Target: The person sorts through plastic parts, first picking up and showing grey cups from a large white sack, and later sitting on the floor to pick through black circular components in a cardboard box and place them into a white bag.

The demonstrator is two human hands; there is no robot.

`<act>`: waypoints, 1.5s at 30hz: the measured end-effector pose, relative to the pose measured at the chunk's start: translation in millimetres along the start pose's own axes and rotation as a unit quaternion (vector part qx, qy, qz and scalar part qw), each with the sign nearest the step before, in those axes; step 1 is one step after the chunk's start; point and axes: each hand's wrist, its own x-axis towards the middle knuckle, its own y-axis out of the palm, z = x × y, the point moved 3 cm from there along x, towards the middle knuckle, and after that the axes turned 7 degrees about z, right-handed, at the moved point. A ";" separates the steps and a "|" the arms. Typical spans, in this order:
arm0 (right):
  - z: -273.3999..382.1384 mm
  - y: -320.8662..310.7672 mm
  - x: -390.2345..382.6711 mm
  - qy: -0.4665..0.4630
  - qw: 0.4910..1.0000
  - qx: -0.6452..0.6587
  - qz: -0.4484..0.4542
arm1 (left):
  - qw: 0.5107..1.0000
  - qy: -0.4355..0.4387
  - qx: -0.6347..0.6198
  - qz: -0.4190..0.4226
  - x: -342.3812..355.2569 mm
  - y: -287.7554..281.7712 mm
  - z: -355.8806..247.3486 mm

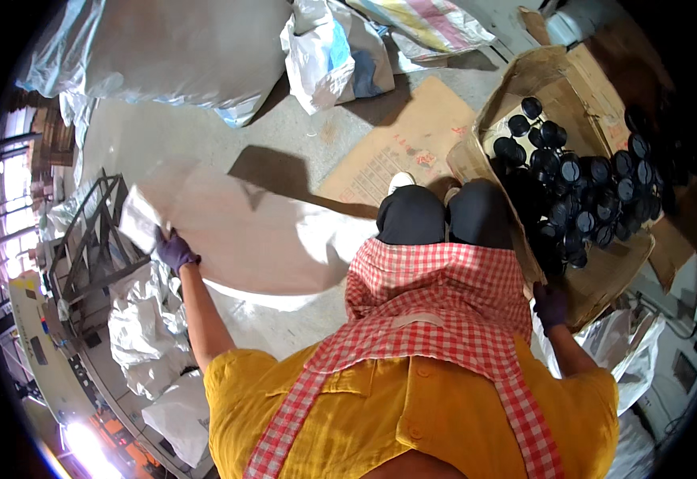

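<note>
My left hand (177,251), in a purple glove, is stretched out to the left and closed on the edge of a large white sack (268,231). The sack spreads toward my knees, and its far part is smeared by motion. My right hand (552,306), in a dark glove, is closed at the near edge of an open cardboard box (476,152); shadow hides part of its fingers. Inside the box lie many loose black round parts (572,180), like small caps or wheels, heaped toward its right side.
A flattened cardboard sheet (400,148) lies on the floor ahead of my feet. Stuffed white bags (336,60) and a big plastic-wrapped bundle (181,48) stand beyond. At left are a dark metal frame (97,231) and crumpled white sacks (149,327).
</note>
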 end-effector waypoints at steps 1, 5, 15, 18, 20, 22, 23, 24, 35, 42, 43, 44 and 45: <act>-4.5 4.6 3.8 -0.024 1.000 -0.016 -0.013 | 0.996 0.046 -0.069 -0.044 -1.0 -22.5 -37.9; -3.5 6.3 -1.2 -0.082 0.987 -0.097 -0.101 | 0.906 0.276 -0.299 -0.119 -46.0 -85.0 -139.3; 0.6 6.8 -15.2 -0.232 0.937 -0.129 -0.228 | 0.833 0.512 -0.153 0.145 -195.1 -1.8 -276.4; 6.6 19.2 -5.5 -0.260 0.913 -0.255 -0.186 | 0.711 0.622 -0.260 0.201 -252.3 58.1 -315.9; 4.9 21.9 -10.9 -0.241 0.940 -0.217 -0.106 | 0.714 0.620 -0.171 0.277 -282.6 99.5 -361.7; -25.7 35.6 15.5 -0.262 0.940 -0.215 -0.026 | 0.714 0.593 -0.110 0.356 -317.9 152.2 -383.1; -42.3 45.9 23.9 -0.284 0.934 -0.216 0.004 | 0.703 0.579 -0.130 0.392 -335.2 165.8 -392.8; -60.3 55.5 32.7 -0.272 0.943 -0.193 -0.023 | 0.701 0.542 -0.083 0.456 -347.9 176.2 -396.2; 35.4 -23.6 -40.4 -0.389 0.909 0.057 -0.142 | 0.805 0.448 -0.199 0.332 -340.1 163.7 -384.4; 52.7 -125.7 23.1 -0.284 0.938 -0.053 -0.192 | 0.706 0.621 -0.331 0.081 -376.4 93.8 -410.5; 36.2 -140.4 51.1 -0.312 0.913 -0.056 -0.257 | 0.688 0.645 -0.325 0.068 -384.1 88.8 -416.1; 39.2 -158.3 62.0 -0.265 0.926 -0.025 -0.269 | 0.669 0.669 -0.315 0.078 -390.1 82.7 -423.9; 43.5 -177.0 73.3 -0.218 0.935 0.004 -0.281 | 0.648 0.692 -0.306 0.087 -395.8 78.9 -432.6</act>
